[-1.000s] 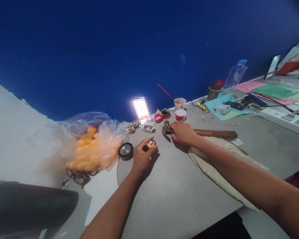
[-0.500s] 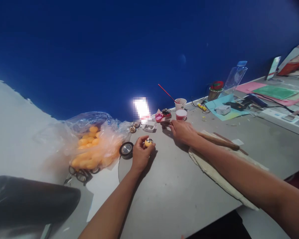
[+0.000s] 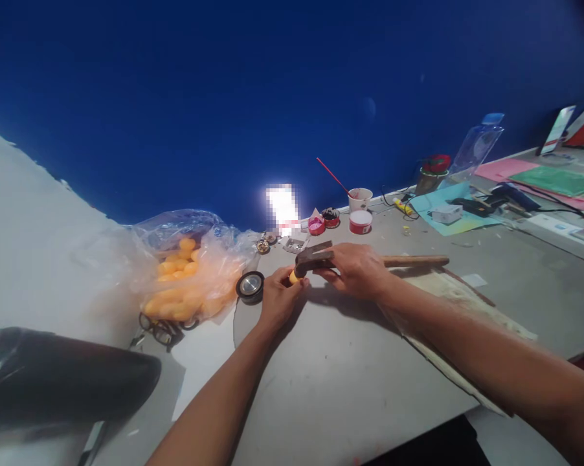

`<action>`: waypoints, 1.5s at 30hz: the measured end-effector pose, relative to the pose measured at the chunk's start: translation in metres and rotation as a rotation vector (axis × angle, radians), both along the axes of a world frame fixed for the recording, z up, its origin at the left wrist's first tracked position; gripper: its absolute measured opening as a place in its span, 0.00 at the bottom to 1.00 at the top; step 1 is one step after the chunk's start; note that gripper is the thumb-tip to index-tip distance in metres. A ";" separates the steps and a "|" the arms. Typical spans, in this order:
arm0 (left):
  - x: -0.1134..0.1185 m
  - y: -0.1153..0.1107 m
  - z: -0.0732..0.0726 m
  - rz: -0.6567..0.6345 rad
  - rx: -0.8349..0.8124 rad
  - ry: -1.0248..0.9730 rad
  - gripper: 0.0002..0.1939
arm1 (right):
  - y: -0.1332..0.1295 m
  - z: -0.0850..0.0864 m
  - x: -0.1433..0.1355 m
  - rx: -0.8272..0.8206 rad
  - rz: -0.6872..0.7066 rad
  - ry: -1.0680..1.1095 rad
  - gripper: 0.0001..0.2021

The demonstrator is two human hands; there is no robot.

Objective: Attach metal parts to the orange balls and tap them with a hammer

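Observation:
My left hand (image 3: pixel 278 294) holds a small yellow ball (image 3: pixel 294 277) between thumb and fingers, low over the grey table. In the earlier frame a shiny metal piece shows on top of the ball; the hammer head now covers that spot. My right hand (image 3: pixel 357 268) is closed around a claw hammer (image 3: pixel 316 259) close to its head, with the wooden handle pointing off to the right. The head is at the top of the ball; whether they touch I cannot tell. Left of my left hand lies a round black-rimmed metal disc (image 3: pixel 250 287).
A clear plastic bag (image 3: pixel 209 236) of yellow balls lies at left, eyeglasses (image 3: pixel 162 331) below it. Behind my hands are small metal parts (image 3: pixel 263 246), red tins (image 3: pixel 316 223) and a paper cup (image 3: pixel 360 199). A cloth (image 3: pixel 454 304) lies under my right forearm; a bottle (image 3: pixel 479 145) stands farther right.
My right hand has brought the hammer left and toward me, and its head now covers the top of the ball. My left hand still holds the ball. The view has shifted slightly.

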State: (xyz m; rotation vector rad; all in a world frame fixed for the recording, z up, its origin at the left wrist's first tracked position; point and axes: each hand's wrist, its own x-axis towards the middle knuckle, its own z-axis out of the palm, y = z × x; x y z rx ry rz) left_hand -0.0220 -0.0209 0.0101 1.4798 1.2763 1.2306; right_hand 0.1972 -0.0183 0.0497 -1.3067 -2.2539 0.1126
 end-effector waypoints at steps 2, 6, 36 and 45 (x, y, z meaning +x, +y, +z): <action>0.000 0.000 0.000 -0.013 0.006 0.035 0.07 | 0.000 -0.001 0.000 0.008 -0.006 -0.010 0.17; -0.001 -0.001 0.000 -0.027 -0.001 0.097 0.06 | 0.003 -0.002 0.003 0.074 -0.034 -0.007 0.18; 0.002 -0.002 0.000 -0.098 -0.003 0.069 0.10 | 0.011 -0.004 0.011 0.304 0.056 -0.006 0.14; 0.002 -0.003 -0.002 -0.139 -0.011 -0.016 0.07 | 0.009 0.003 0.009 0.260 0.016 -0.001 0.15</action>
